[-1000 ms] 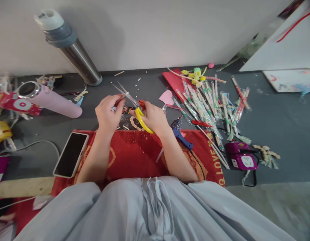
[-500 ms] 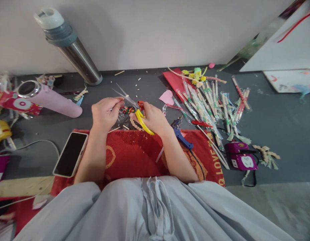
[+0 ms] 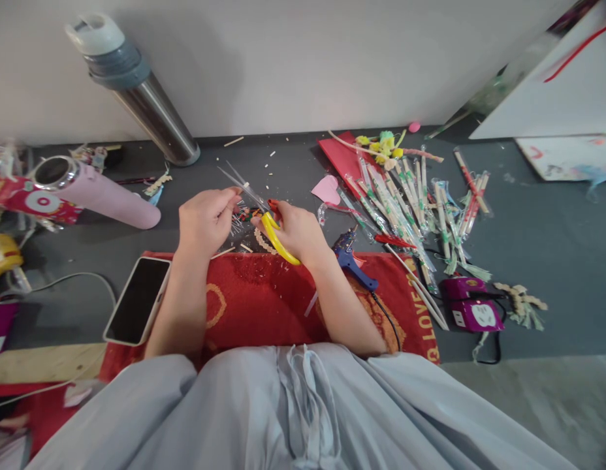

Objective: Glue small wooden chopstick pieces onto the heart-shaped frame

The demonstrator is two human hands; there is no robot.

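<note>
My right hand (image 3: 303, 228) is closed round a pair of scissors (image 3: 277, 243) with yellow handles. Their slim metal blades point up and left, slightly parted, beyond my left fingertips. My left hand (image 3: 206, 219) is closed in a pinch beside the blades; a small pale piece shows at its fingertips, too small to name. Below and between the hands lie thin white sticks or scraps (image 3: 238, 222) and a beaded-looking beige strand (image 3: 264, 241), partly hidden by the right hand. Under my forearms is a red cloth (image 3: 264, 300) with orange patterns.
A steel flask (image 3: 160, 117) and a pink bottle (image 3: 111, 199) stand at left, near a phone (image 3: 139, 300). At right are a blue glue gun (image 3: 356, 271), several wrapped sticks (image 3: 405, 202), a pink paper heart (image 3: 326, 189) and a purple box (image 3: 469, 303). A white wall (image 3: 283, 65) bounds the back.
The scissors and my right hand have shifted very slightly to the left. My left hand stays nearly in place, still pinched.
</note>
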